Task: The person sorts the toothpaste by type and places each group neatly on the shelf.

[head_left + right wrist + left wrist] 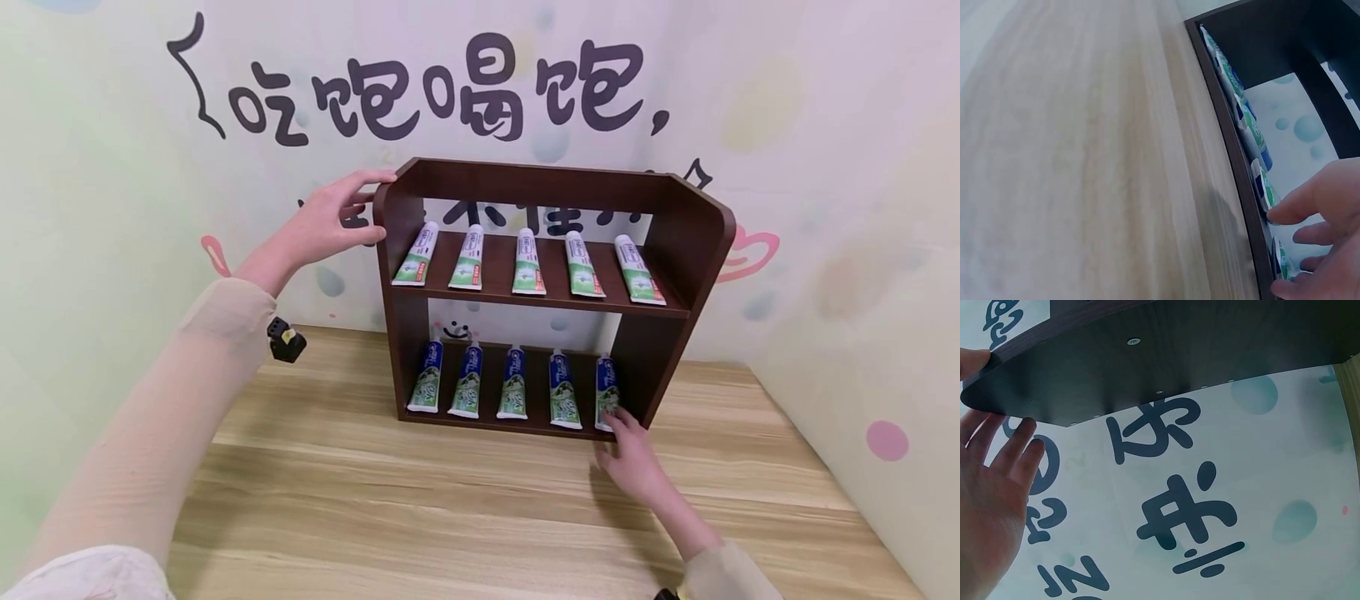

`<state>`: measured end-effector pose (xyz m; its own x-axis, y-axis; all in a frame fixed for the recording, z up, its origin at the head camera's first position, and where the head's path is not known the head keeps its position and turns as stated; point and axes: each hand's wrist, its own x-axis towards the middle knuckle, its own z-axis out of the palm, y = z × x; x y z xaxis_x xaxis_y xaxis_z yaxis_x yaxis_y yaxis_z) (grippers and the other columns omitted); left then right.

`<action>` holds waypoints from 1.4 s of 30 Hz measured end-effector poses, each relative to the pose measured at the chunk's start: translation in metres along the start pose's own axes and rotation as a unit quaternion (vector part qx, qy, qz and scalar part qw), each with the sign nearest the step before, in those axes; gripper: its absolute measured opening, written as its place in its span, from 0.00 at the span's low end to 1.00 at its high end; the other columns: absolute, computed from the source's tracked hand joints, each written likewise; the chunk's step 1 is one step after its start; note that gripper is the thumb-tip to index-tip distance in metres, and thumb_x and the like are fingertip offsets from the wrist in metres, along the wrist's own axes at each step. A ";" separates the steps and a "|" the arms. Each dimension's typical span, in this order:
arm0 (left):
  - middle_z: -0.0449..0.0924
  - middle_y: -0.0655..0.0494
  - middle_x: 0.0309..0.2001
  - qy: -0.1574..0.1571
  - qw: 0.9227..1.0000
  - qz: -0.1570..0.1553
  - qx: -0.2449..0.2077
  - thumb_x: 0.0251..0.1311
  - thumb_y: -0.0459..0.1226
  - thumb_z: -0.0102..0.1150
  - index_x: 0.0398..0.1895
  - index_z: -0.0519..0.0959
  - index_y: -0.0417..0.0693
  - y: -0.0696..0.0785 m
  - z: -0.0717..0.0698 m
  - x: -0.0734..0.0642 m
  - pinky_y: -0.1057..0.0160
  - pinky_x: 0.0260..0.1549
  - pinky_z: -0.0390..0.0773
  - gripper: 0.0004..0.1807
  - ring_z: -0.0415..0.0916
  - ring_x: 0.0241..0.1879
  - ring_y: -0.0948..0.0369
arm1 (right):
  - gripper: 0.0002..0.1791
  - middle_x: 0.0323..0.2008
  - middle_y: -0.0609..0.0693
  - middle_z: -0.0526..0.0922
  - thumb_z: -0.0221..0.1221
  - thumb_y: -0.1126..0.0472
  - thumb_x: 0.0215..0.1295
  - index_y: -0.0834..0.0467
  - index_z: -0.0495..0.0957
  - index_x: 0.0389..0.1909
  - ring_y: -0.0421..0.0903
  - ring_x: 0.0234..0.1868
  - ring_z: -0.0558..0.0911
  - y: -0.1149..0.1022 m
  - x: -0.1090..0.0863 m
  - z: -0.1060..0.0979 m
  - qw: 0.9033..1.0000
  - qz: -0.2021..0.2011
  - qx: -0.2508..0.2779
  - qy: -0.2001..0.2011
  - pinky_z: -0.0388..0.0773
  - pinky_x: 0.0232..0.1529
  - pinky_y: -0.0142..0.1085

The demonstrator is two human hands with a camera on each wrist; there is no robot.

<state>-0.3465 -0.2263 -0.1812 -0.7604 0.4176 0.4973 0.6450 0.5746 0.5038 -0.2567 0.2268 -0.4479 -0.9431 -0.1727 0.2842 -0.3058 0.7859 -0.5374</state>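
A dark brown two-tier shelf (551,302) stands on the table against the wall. The left hand (337,218) holds the upper end of its left side panel, with the thumb in front and the fingers behind; in the left wrist view the hand (997,481) spans that panel (1116,369). Down at the lower right, the right hand (633,454) has its fingertips at the bottom end of the rightmost blue-and-green toothpaste tube (606,385). From the right wrist, the fingers (1297,206) look spread around that tube (1279,257), partly hidden by the hand.
Several white-and-green toothpaste tubes (527,262) lie in a row on the upper tier. More blue-and-green tubes (513,383) line the lower one. The wood-grain table (420,508) extends in front, with a wall (847,275) along its right side.
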 end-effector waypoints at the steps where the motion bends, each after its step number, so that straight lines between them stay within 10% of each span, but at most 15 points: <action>1: 0.62 0.52 0.74 -0.001 1.000 0.000 0.000 0.61 0.33 0.62 0.72 0.63 0.55 0.000 0.000 0.000 0.41 0.71 0.65 0.35 0.65 0.71 0.41 | 0.32 0.64 0.79 0.64 0.60 0.74 0.51 0.75 0.70 0.60 0.80 0.63 0.65 0.000 -0.001 0.001 1.000 -0.010 -0.012 0.006 0.65 0.63 0.69; 9: 0.61 0.52 0.75 -0.001 1.000 0.002 0.000 0.61 0.33 0.62 0.72 0.63 0.54 0.000 0.000 0.000 0.41 0.71 0.65 0.35 0.65 0.70 0.40 | 0.32 0.58 0.73 0.72 0.59 0.77 0.46 0.72 0.74 0.59 0.72 0.58 0.70 -0.003 -0.008 0.001 0.996 -0.055 -0.067 0.011 0.69 0.56 0.64; 42: 0.62 0.52 0.74 0.001 1.000 -0.006 0.008 0.61 0.34 0.62 0.72 0.63 0.55 0.001 0.000 0.000 0.41 0.71 0.65 0.35 0.65 0.70 0.40 | 0.33 0.61 0.68 0.70 0.63 0.52 0.65 0.60 0.69 0.69 0.66 0.59 0.72 0.004 -0.011 0.002 0.986 0.014 -0.162 -0.029 0.75 0.48 0.65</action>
<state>-0.3457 -0.2259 -0.1810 -0.7674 0.4099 0.4930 0.6352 0.5903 0.4981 -0.2478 0.2306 -0.4542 -0.9594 -0.1741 0.2217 -0.2303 0.9376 -0.2606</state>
